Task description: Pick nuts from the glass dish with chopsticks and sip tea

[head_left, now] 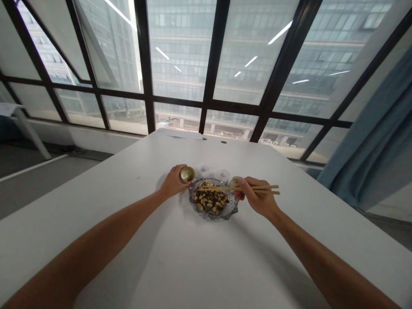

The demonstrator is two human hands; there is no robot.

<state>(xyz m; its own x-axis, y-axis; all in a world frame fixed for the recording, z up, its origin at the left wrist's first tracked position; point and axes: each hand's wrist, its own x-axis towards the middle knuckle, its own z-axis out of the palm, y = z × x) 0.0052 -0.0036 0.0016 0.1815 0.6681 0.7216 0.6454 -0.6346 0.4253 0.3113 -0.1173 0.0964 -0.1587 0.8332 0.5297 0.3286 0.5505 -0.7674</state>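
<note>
A scalloped glass bowl [232, 207] stands on the white table, filled with a mix of pale nuts and small dark seeds [210, 201]. Just behind its left rim, my left hand [174, 182] is closed around a small golden cup [187, 174], tilted so its inside shows. A pair of wooden chopsticks [262, 189] is gripped in my right hand [255, 196] at the bowl's right side. Their tips lie over the left part of the nuts; whether they pinch anything is too small to tell. A pale small cup [235, 181] is partly hidden behind my right fingers.
Two small white cups [203, 169] [222, 174] stand right behind the bowl. Farther back on the table [180, 257] lie a sheet of paper [180, 134] and a small brown disc [223, 142]. Windows run behind the table; a blue curtain [367, 128] hangs at right.
</note>
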